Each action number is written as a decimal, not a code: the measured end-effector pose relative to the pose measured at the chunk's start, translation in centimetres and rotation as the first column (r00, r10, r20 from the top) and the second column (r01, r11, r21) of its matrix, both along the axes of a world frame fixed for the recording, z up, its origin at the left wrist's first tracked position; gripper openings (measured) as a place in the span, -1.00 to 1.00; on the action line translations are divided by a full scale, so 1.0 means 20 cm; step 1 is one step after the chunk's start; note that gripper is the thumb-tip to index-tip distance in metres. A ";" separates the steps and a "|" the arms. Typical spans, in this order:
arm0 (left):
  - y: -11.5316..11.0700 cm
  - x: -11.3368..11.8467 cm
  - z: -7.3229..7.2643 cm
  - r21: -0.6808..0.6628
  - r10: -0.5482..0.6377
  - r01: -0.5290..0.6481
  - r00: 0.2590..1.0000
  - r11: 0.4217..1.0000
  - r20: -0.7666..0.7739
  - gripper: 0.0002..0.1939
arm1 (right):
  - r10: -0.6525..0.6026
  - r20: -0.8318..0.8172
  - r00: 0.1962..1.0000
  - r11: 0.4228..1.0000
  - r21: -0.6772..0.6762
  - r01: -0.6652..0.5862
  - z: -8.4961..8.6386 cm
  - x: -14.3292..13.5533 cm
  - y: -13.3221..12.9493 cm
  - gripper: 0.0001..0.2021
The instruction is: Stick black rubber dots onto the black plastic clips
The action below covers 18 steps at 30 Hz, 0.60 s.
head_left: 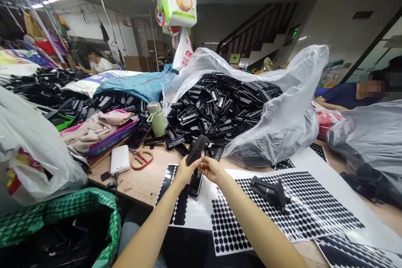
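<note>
My left hand [186, 171] is wrapped round a black plastic part [197, 149], held tilted above the table. Against the lower end of that part, my right hand [211, 168] has its fingers pinched together; whether anything small is between them is too small to tell. Beneath my hands, another black part [196, 184] lies on a white sheet. A sheet of black round stickers [232, 234] spreads to the right, with a black bracket-like part [270, 192] lying on it.
Behind my hands, a clear plastic bag [295, 104] holds a heap of black parts [220, 104]. Orange scissors [142, 160], a white power bank [119, 159] and a green bottle [157, 123] stand left. A green sack [113, 217] is lower left. People sit farther back.
</note>
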<state>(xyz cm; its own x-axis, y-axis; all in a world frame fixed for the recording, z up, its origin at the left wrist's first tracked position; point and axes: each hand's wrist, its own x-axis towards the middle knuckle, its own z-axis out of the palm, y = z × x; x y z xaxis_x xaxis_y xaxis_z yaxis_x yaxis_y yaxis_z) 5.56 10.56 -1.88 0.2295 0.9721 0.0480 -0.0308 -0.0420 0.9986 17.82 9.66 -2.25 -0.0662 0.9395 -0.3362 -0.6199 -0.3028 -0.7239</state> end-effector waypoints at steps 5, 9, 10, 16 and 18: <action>-0.06 -0.08 0.05 -0.123 -0.042 0.039 0.999 0.992 -0.022 -0.57 | -0.248 0.177 0.952 0.966 0.119 0.229 0.09 0.03 -0.04 -0.76; -0.13 -0.13 0.12 -0.238 -0.124 0.101 0.989 0.966 -0.080 -0.56 | -0.155 0.329 0.931 0.951 0.303 0.052 0.16 0.04 -0.05 -0.53; -0.15 -0.14 0.13 -0.231 -0.110 0.089 0.991 0.969 -0.079 -0.53 | -0.110 0.351 0.930 0.955 0.296 0.001 0.17 0.03 -0.05 -0.52; -0.22 -0.24 0.16 -0.070 0.043 -0.042 0.999 0.997 0.007 -0.22 | -0.032 0.245 0.969 0.975 0.220 -0.024 0.14 -0.04 -0.12 -0.57; -0.25 -0.26 0.16 -0.028 0.091 -0.090 0.995 0.996 0.037 -0.28 | 0.014 0.201 0.979 0.972 0.228 -0.061 0.13 -0.07 -0.16 -0.58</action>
